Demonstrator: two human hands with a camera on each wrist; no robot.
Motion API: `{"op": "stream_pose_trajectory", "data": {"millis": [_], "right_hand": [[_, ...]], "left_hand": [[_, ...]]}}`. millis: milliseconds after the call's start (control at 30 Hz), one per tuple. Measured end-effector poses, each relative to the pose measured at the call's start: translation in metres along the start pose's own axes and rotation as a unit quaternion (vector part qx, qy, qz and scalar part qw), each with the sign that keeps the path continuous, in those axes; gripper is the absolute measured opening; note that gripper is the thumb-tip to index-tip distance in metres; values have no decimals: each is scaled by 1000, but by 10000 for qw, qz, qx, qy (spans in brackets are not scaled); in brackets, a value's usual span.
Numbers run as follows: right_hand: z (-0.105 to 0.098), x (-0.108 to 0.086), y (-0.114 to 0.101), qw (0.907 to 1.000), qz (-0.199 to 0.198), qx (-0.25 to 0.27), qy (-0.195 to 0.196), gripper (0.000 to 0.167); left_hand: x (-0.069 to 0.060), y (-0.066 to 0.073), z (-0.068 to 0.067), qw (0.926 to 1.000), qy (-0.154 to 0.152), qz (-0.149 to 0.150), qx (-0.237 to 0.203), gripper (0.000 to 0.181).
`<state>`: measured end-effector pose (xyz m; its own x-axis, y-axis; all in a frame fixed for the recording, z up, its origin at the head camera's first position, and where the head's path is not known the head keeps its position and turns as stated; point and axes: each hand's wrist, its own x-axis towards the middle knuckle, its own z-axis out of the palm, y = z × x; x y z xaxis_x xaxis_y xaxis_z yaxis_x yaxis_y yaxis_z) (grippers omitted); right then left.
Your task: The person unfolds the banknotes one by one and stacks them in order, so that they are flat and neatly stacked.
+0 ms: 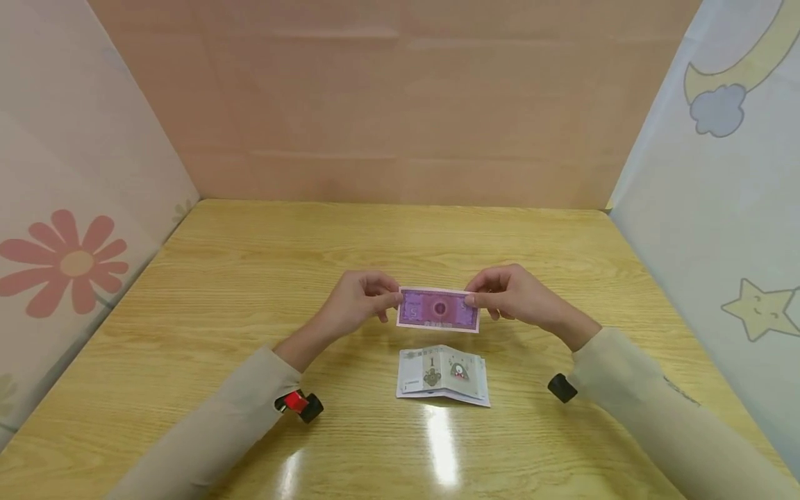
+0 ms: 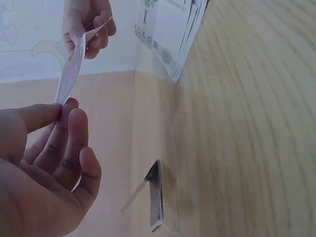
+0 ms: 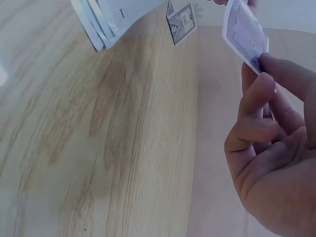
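In the head view, a purple play banknote (image 1: pixel 431 319) with a white border hangs between both hands, above the table. My left hand (image 1: pixel 362 302) pinches its left edge between thumb and forefinger. At the upper right corner, my right hand (image 1: pixel 515 295) pinches it in the same way. Nearer to me lies a stack of pale banknotes (image 1: pixel 412 368), creased down the middle, with a "1" printed on the top one. The left wrist view has the held note edge-on and slightly bent.
A folded note (image 2: pixel 156 197) stands tent-like on the table, also caught as a dark patterned note (image 3: pixel 182 23) in the right wrist view. The wooden table (image 1: pixel 281 243) meets a plain back panel (image 1: pixel 400 104) and patterned side panels.
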<state>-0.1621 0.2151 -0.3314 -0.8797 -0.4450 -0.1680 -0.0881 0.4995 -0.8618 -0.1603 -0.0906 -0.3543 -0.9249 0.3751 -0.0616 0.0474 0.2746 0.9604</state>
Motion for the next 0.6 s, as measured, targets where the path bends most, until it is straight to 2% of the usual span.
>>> {"op": "stream_pose_trajectory", "data": {"millis": [233, 433, 600], "right_hand": [[6, -9, -2, 9997, 47, -222, -63, 17], [15, -21, 0, 9989, -21, -370, -295, 18], [22, -29, 8, 9980, -104, -414, -456, 19]], "left_hand": [[-9, -2, 1, 9991, -388, 87, 164, 32], [-17, -4, 9, 9964, -679, 194, 473, 12], [-22, -4, 16, 9904, -1028, 285, 874, 10]]}}
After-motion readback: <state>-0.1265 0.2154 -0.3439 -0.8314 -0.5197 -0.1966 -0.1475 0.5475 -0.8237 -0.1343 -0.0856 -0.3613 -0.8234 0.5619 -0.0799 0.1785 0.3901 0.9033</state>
